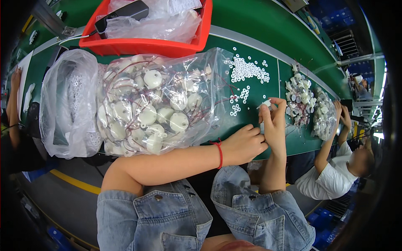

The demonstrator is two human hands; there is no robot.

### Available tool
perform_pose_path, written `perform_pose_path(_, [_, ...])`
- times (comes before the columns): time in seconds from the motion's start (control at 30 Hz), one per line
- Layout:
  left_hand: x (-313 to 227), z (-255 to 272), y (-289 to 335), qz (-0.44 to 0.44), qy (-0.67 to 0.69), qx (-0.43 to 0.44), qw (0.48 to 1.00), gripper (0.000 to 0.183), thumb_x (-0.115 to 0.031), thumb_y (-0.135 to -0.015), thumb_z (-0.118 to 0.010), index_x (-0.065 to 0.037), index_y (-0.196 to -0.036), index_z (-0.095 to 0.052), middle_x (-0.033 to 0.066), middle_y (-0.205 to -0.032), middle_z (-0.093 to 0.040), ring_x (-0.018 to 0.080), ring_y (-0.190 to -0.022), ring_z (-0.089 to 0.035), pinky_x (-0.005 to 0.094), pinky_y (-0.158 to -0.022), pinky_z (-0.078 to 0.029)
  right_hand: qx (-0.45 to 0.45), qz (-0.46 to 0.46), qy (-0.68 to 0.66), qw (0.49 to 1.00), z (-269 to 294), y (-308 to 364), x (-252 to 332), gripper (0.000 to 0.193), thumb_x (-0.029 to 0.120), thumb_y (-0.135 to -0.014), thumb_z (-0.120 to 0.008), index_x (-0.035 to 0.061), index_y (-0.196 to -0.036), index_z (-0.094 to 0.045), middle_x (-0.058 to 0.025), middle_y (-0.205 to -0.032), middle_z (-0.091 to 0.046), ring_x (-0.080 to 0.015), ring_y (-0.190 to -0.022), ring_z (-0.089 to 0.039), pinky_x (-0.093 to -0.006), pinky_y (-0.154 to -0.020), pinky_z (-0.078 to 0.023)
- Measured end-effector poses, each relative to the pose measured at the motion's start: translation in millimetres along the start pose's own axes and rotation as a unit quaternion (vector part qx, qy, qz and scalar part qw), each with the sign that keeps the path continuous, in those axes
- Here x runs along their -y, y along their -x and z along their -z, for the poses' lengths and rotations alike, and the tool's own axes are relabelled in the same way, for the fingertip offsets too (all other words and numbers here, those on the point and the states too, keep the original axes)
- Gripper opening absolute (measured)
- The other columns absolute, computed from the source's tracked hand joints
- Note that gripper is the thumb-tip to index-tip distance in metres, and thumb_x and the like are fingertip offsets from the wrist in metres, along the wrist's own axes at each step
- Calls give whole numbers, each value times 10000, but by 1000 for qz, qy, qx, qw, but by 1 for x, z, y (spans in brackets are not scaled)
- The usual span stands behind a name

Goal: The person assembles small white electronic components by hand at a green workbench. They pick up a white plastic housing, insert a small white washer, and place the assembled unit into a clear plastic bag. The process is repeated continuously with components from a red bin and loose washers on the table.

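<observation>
Right-hand grip (274, 123): thumb and fingers pinching a small white plastic piece (265, 104), above the green tabletop (227, 124), near loose white rings (247, 72). Left-hand grip (243, 144) curled; cannot tell what it pinches. Piece probably light, stiff, slick; best held by its edges.

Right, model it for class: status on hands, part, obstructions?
Right hand pinching white part. Left hand close by, grip unclear. Bulky clear bag left of loose white rings.

1 red bin (142, 48) holds clear plastic (163, 30) and 1 black device (125, 14); a yellow stripe (75, 181) crosses the grey floor (81, 205).
</observation>
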State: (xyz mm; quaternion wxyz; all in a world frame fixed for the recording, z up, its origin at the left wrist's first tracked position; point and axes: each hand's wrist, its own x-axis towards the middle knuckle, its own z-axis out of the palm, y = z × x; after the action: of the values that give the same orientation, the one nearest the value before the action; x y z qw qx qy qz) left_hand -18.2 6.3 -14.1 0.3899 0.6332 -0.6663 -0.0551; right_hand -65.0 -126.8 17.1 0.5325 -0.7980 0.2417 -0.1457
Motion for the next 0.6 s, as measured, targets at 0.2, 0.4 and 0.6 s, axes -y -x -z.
perform_pose_path(0.2, [2,-2,4,-1,-9,-21,1000,65,-116,-764,-609,-92,-823,-619,28,-829,-595,201,-861,-552,337,-756,-401,107,13,40,993,-4,-16,14,245,147,-996,-555,13,-1191,-494,-16,-836,-555,-71,-720,-479,-219,-641,-402])
perform_pose_path(0.4, [0,-1,3,-12,-19,-32,999,39,-108,-748,-612,-101,-784,-598,16,-787,-562,192,-827,-531,332,-742,-394,112,-30,-44,992,0,-22,0,229,182,-996,-559,51,-1178,-510,-6,-848,-553,-63,-741,-475,-204,-638,-386])
perform_pose_path(0.6, [0,1,3,-15,-21,-25,999,49,-106,-737,-621,-105,-780,-597,8,-776,-550,187,-824,-528,322,-738,-392,133,-24,-40,990,4,-28,2,188,133,-980,-580,29,-1129,-530,-3,-879,-575,-56,-775,-495,-200,-669,-393])
